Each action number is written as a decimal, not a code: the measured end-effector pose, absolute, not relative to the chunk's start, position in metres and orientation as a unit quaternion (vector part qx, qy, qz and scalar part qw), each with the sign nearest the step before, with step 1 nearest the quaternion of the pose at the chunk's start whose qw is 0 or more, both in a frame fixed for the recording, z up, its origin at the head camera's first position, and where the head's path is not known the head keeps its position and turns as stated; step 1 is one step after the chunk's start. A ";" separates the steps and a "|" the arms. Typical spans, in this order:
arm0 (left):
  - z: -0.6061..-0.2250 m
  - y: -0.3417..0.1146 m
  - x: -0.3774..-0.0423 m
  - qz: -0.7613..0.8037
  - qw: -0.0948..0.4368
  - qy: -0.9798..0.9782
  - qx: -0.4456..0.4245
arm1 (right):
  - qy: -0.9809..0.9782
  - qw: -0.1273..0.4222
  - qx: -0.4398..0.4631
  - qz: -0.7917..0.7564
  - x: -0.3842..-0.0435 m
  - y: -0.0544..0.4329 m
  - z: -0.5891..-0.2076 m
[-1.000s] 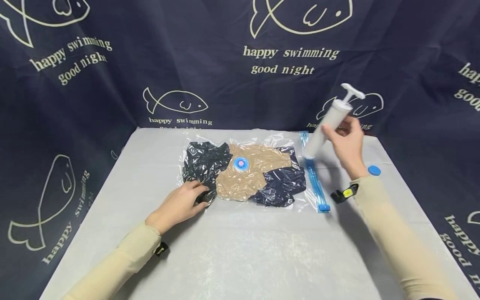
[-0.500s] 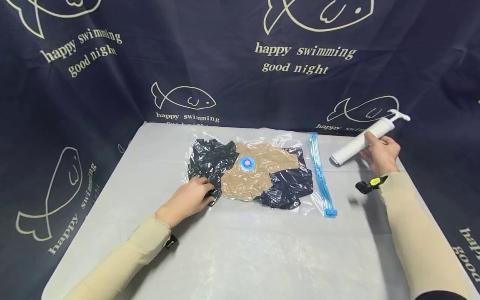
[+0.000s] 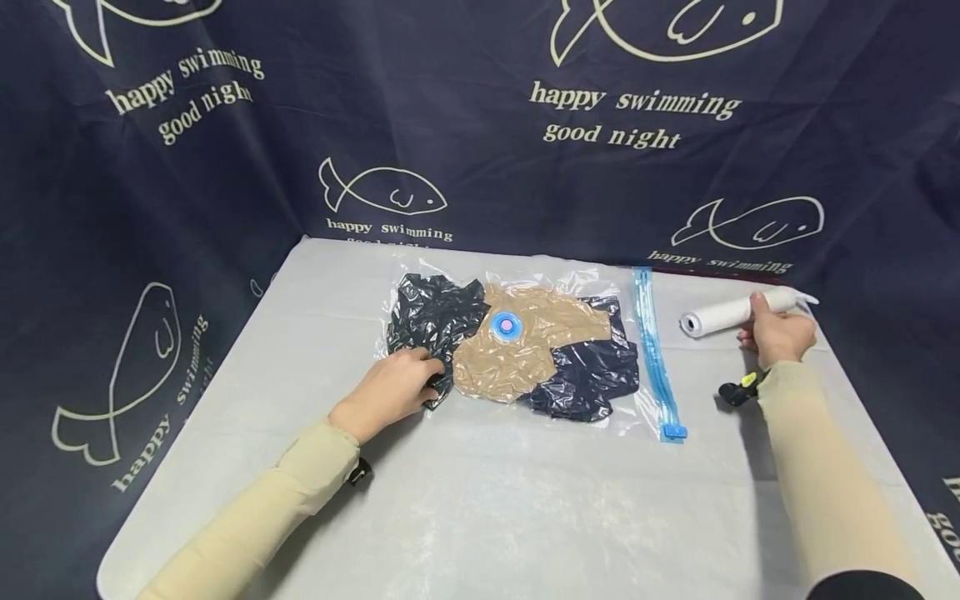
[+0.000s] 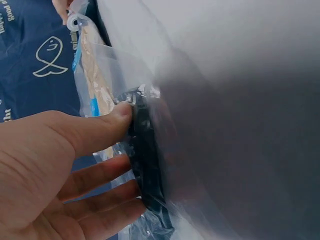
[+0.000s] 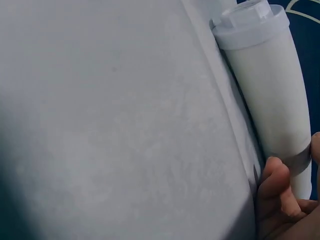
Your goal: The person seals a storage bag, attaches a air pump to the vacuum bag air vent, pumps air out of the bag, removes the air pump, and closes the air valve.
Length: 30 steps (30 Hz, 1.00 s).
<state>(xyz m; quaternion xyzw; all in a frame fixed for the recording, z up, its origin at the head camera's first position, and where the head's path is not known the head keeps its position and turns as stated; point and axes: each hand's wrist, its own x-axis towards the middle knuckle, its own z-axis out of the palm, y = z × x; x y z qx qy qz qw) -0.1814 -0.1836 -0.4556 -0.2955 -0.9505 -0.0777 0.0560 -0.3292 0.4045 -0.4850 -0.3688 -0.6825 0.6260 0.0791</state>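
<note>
A clear vacuum storage bag (image 3: 555, 272) lies flat on the table, with black, tan and navy folded cloth inside. Its round blue valve (image 3: 506, 326) has a pink centre, and a blue zip strip (image 3: 655, 358) runs along the right edge. My left hand (image 3: 393, 385) rests on the bag's near left corner. In the left wrist view, its extended fingers (image 4: 102, 170) touch the plastic over the black cloth (image 4: 145, 150). My right hand (image 3: 783, 337) grips a white hand pump (image 3: 716, 317) lying nearly level at the table's far right, nozzle pointing left. The pump's handle is partly hidden.
A white cloth covers the table (image 3: 510, 508). Dark blue curtains (image 3: 480, 100) with fish prints hang close behind and at both sides. The blue zip slider (image 3: 674, 432) sits at the strip's near end.
My right hand has carried the pump rightward and lowered it from a raised tilt to nearly level at the table. The blue cap seen earlier on the right is out of sight. My left hand stays put.
</note>
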 end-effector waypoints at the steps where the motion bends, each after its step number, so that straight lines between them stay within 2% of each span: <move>1: -0.455 -0.183 -0.182 -0.078 0.056 -0.950 -0.296 | -0.689 0.077 -0.363 0.622 -0.328 0.405 -0.485; 5: -0.455 -0.180 -0.183 -0.080 0.053 -0.950 -0.296 | -0.725 0.055 -0.337 0.599 -0.318 0.411 -0.481; 9: -0.456 -0.181 -0.184 -0.086 0.051 -0.951 -0.293 | -0.856 0.038 -0.269 0.440 -0.301 0.419 -0.473; 12: -0.457 -0.182 -0.183 -0.090 0.052 -0.951 -0.291 | -0.930 0.055 -0.203 0.301 -0.286 0.427 -0.464; 17: -0.456 -0.184 -0.182 -0.095 0.054 -0.950 -0.293 | -0.965 0.066 -0.120 0.222 -0.266 0.443 -0.447; 22: -0.456 -0.185 -0.182 -0.098 0.052 -0.950 -0.293 | -0.982 0.033 -0.061 0.178 -0.254 0.455 -0.442; 27: -0.455 -0.186 -0.182 -0.101 0.056 -0.947 -0.298 | -0.991 -0.019 -0.026 0.132 -0.250 0.457 -0.457; 30: -0.455 -0.186 -0.182 -0.106 0.052 -0.947 -0.298 | -0.993 -0.031 -0.015 0.109 -0.250 0.457 -0.466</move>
